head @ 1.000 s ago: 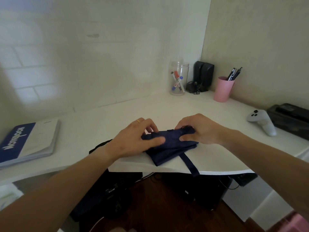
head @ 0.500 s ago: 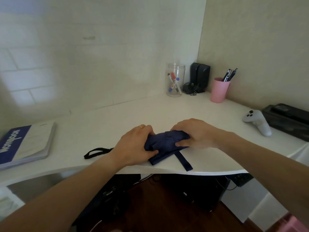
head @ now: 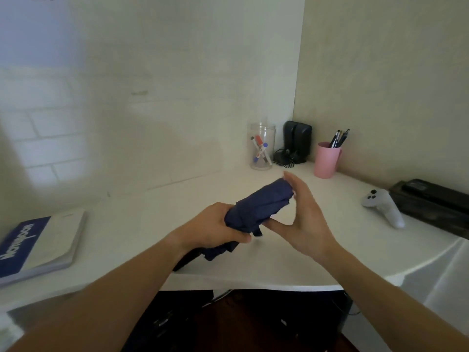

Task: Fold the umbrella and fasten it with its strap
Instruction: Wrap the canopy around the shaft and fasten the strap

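Your white curved tabletop fills the middle of the frame. Above it at centre you hold the rolled navy fabric umbrella, tilted, its far end toward the upper right. Your left hand has its grip wrapped round the umbrella's lower end. Your right hand is spread wide, fingers straight, its fingertips at the umbrella's upper end, thumb beneath. A short navy strap hangs under the roll between your hands.
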The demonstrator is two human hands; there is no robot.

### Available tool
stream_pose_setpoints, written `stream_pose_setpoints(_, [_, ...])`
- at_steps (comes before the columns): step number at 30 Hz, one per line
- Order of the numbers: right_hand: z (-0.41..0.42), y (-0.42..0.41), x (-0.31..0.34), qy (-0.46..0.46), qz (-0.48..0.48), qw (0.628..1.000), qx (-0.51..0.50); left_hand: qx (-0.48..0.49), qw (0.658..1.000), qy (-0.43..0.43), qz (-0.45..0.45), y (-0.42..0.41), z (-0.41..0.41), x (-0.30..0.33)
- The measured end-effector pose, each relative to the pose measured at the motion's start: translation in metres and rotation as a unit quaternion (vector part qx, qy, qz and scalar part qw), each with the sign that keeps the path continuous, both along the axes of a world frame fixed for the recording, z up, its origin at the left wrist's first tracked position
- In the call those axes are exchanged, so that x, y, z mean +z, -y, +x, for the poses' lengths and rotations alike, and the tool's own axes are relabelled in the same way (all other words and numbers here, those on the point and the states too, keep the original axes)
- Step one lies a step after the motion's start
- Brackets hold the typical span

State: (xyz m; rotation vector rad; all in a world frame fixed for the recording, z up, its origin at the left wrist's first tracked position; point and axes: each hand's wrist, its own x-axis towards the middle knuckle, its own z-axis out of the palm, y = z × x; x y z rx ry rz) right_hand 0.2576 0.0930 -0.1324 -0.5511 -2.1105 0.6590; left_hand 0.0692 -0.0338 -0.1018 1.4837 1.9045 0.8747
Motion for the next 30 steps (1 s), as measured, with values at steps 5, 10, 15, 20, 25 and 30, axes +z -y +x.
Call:
stream_pose_setpoints(5, [-0.009,0.006,-0.018,-0.051,-0.288,0.943,0.161,0.03,0.996,0.081,-0.005,0.005,0.008,0.012])
stream_pose_setpoints(10, [-0.02,0.011,-0.01,-0.07,-0.299,0.937,0.164,0.0,0.985,0.166,-0.05,0.011,0.015,0.022])
stream_pose_setpoints(15, [-0.02,0.015,0.007,-0.084,-0.34,0.881,0.318,-0.022,0.981,0.189,-0.043,0.014,0.023,0.028])
stream_pose_setpoints(20, [-0.02,0.019,0.009,-0.089,-0.367,0.879,0.292,-0.041,0.962,0.259,-0.071,0.021,0.028,0.04])
stream_pose_setpoints(25, [-0.015,0.024,0.011,-0.075,-0.35,0.897,0.26,-0.018,0.943,0.328,-0.056,0.027,0.029,0.044])
stream_pose_setpoints(30, [0.001,0.034,0.011,-0.095,-0.325,0.918,0.205,0.031,0.937,0.349,-0.01,0.032,0.022,0.048])
